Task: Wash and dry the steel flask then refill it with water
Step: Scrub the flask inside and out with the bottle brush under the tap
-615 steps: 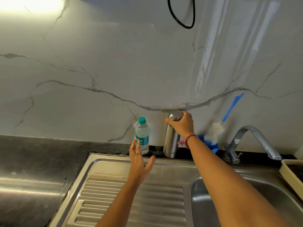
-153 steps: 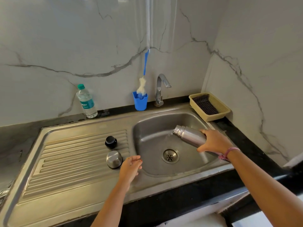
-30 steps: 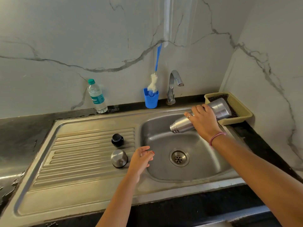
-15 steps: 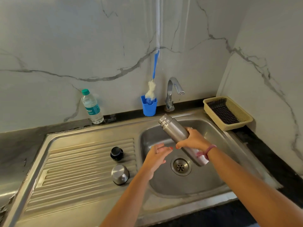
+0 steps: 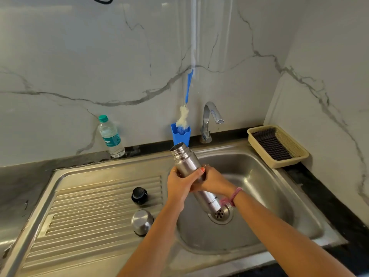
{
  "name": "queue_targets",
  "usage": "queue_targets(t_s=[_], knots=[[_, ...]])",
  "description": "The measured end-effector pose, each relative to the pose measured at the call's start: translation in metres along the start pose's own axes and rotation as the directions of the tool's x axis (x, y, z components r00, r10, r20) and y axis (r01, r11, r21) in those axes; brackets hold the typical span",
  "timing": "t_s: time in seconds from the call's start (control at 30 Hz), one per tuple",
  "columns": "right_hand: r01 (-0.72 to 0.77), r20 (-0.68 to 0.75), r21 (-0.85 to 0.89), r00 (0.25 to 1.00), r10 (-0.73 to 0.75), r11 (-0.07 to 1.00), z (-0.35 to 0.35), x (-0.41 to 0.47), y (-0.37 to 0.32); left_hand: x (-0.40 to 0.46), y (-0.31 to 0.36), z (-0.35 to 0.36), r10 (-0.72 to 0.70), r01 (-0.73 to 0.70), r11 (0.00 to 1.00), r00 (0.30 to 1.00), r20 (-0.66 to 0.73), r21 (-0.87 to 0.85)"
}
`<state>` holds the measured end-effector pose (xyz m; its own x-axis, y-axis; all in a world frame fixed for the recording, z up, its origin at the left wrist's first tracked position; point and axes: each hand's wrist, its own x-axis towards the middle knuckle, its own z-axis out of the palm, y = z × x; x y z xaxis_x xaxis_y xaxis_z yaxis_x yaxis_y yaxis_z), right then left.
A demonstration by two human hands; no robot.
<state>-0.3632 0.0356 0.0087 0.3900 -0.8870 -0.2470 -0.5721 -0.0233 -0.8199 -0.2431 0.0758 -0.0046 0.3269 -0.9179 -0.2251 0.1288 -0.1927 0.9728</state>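
Now, with the left hand (image 5: 180,183) newly joined to the right hand (image 5: 214,181), 2 grips curl round the emptied, uncapped steel flask (image 5: 187,163), swung mouth-up and tilted over the sink (image 5: 259,170), suggesting washing comes next.

I stand in a home kitchen: a steel sink (image 5: 259,196) with ribbed drainboard (image 5: 89,216) fills the lower frame, a tap (image 5: 209,120) and bottle brush (image 5: 184,114) stand against marble wall tiles (image 5: 79,56) above.
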Motion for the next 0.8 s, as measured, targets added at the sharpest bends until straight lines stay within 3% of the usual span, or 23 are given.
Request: queue_targets(t_s=[0.13,0.23,0.4,0.6,0.67,0.8], knots=[[0.094,0.18,-0.254,0.983,-0.049,0.963,-0.032,0.005,-0.019,0.004,0.005,-0.004,0.076,-0.073,0.996,0.996,-0.056,0.044],[0.207,0.209,-0.352,0.968,-0.139,0.913,-0.067,0.008,-0.039,0.007,0.008,-0.009,0.118,-0.117,0.993,0.987,-0.11,0.016],[0.29,-0.021,-0.455,0.942,-0.336,0.842,-0.124,0.029,-0.073,0.015,0.003,-0.013,0.066,-0.081,0.994,0.981,-0.182,-0.075],[0.417,-0.377,-0.424,0.725,-0.576,0.804,-0.161,0.094,-0.105,0.019,0.0,-0.012,0.07,-0.08,0.996,0.975,-0.213,-0.04],[0.407,-0.393,-0.495,0.683,-0.616,0.768,-0.169,0.112,-0.118,0.022,-0.001,-0.012,0.072,-0.081,0.996,0.972,-0.223,-0.029],[0.379,-0.281,-0.626,0.706,-0.651,0.682,-0.179,0.146,-0.132,0.029,-0.004,-0.016,0.077,-0.077,0.997,0.97,-0.229,0.011]])
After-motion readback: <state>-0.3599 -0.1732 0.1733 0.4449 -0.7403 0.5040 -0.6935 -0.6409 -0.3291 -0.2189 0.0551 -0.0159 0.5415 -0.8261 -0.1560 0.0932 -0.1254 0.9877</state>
